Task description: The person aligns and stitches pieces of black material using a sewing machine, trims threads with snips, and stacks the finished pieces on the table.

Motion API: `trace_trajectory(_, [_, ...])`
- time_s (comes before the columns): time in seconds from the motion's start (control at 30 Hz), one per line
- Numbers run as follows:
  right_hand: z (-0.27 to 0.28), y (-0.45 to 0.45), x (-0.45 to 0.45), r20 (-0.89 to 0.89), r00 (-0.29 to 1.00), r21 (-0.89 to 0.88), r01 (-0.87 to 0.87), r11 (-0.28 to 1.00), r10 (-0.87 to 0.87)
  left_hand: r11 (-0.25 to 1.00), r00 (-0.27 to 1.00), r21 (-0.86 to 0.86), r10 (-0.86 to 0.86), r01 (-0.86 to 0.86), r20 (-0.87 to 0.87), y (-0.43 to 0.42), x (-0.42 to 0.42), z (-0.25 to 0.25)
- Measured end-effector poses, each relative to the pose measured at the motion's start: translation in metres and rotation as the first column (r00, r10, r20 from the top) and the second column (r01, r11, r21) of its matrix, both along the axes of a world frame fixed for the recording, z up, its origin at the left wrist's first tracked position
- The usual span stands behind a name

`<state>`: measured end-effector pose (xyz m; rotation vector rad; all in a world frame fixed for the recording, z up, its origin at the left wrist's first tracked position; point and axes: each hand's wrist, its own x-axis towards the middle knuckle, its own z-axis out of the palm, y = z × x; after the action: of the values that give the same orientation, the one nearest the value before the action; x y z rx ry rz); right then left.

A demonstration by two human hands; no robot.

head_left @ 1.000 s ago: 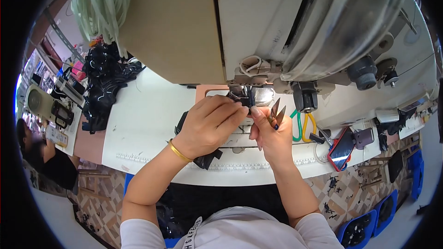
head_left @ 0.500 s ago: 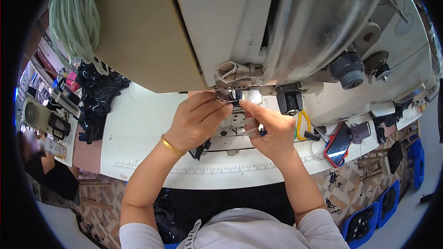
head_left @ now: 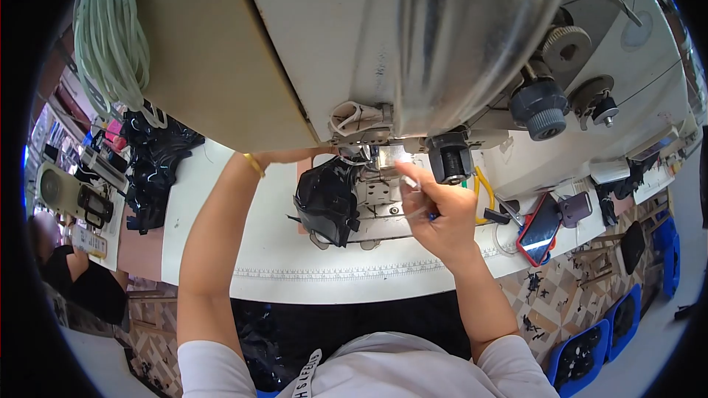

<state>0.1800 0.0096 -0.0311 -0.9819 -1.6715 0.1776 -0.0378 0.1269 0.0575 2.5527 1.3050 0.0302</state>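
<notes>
A shiny black piece of material (head_left: 327,203) lies beside the metal needle plate (head_left: 378,195) of a sewing machine (head_left: 354,37), its upper end close to the presser foot area. My left hand (head_left: 291,155) reaches under the machine head's edge above this black piece; its fingers are hidden there. My right hand (head_left: 446,214) is just right of the plate. Its index finger points toward the needle area, and the other fingers curl around a small, pale, blurred tool that I cannot name.
A printed ruler strip (head_left: 332,275) runs along the table's front edge. To the right lie a phone in a red case (head_left: 539,228) and a yellow-handled tool (head_left: 484,195). Black shiny pieces (head_left: 151,169) are heaped at left. Blue bins (head_left: 582,357) stand on the floor, and a person (head_left: 85,280) sits far left.
My left hand has moved left and up, behind the machine head's edge, uncovering the black piece now spread left of the plate. My right hand has shifted slightly right and down. The view has shifted a little.
</notes>
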Motion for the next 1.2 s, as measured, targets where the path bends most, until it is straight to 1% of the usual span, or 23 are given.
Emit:
trace_trajectory(0.1, [0.007,-0.005,0.006,-0.111,0.981,0.085,0.166,0.982,-0.157,0.995,0.994,-0.01,-0.095,0.094,-0.055,0.015,0.001,0.005])
trace_trajectory(0.2, [0.01,0.003,0.01,-0.198,0.966,0.205,0.206,0.957,-0.166,0.99,0.992,-0.063,-0.127,0.125,-0.025,0.021,0.001,0.005])
trace_trajectory(0.23, [0.016,0.003,0.014,-0.082,0.975,0.252,0.219,0.942,-0.205,0.989,0.992,-0.079,-0.129,0.128,-0.008,0.022,0.0,0.003])
trace_trajectory(0.33, [0.027,0.0,0.01,-0.01,0.97,0.173,0.242,0.955,-0.244,0.986,0.991,-0.113,-0.115,0.123,0.072,0.021,-0.002,-0.004])
trace_trajectory(0.43, [-0.003,0.018,0.02,0.013,0.98,0.196,0.192,0.962,-0.199,0.979,0.977,-0.177,-0.062,0.099,0.206,0.013,-0.007,-0.018])
trace_trajectory(0.47, [-0.014,0.024,0.018,-0.039,0.983,0.085,0.182,0.98,-0.18,0.959,0.954,-0.259,-0.034,0.116,0.299,0.012,-0.011,-0.024])
trace_trajectory(0.5, [-0.019,0.026,0.016,-0.055,0.984,0.066,0.175,0.982,-0.172,0.929,0.917,-0.343,0.007,0.142,0.398,0.011,-0.014,-0.033])
trace_trajectory(0.53, [-0.021,0.025,0.015,-0.07,0.984,0.047,0.167,0.985,-0.164,0.836,0.822,-0.498,0.107,0.23,0.56,0.008,-0.012,-0.037])
trace_trajectory(0.63, [-0.015,0.014,0.008,-0.176,0.966,-0.142,0.164,0.976,-0.188,0.83,0.712,-0.522,0.244,0.198,0.658,-0.015,-0.004,-0.031])
trace_trajectory(0.7, [-0.026,0.014,0.005,-0.236,0.97,-0.275,-0.116,0.955,0.05,0.868,0.675,-0.457,0.22,0.195,0.705,-0.024,0.002,-0.027])
trace_trajectory(0.73, [-0.029,0.015,0.003,-0.277,0.947,-0.332,-0.254,0.909,0.163,0.884,0.654,-0.425,0.207,0.192,0.727,-0.027,0.004,-0.027])
trace_trajectory(0.77, [-0.028,0.015,-0.004,-0.395,0.891,-0.353,-0.372,0.858,0.224,0.891,0.664,-0.422,0.215,0.167,0.717,-0.029,0.004,-0.025])
trace_trajectory(0.83, [-0.02,0.01,-0.007,-0.408,0.886,-0.431,-0.401,0.808,0.222,0.901,0.683,-0.418,0.234,0.115,0.692,-0.033,0.005,-0.024])
trace_trajectory(0.9, [-0.012,0.008,-0.008,-0.417,0.88,-0.501,-0.431,0.75,0.227,0.916,0.658,-0.382,0.213,0.123,0.723,-0.034,0.005,-0.028])
trace_trajectory(1.0, [-0.006,0.005,-0.008,-0.454,0.879,-0.539,-0.402,0.74,0.146,0.93,0.634,-0.354,0.215,0.101,0.743,-0.036,0.006,-0.026])
trace_trajectory(1.03, [-0.002,0.004,-0.011,-0.523,0.847,-0.556,-0.421,0.717,0.093,0.932,0.627,-0.35,0.219,0.091,0.748,-0.036,0.007,-0.024])
trace_trajectory(1.13, [0.009,0.002,-0.011,-0.476,0.878,-0.609,-0.373,0.7,0.054,0.955,0.715,-0.295,0.187,0.029,0.673,-0.019,0.001,-0.036])
trace_trajectory(1.17, [0.018,0.0,-0.009,-0.437,0.899,-0.72,-0.35,0.599,0.0,0.958,0.718,-0.286,0.182,0.025,0.671,-0.019,0.001,-0.036])
trace_trajectory(1.2, [0.023,-0.001,-0.009,-0.418,0.908,-0.737,-0.325,0.592,-0.022,0.96,0.723,-0.279,0.178,0.021,0.668,-0.019,0.001,-0.035])
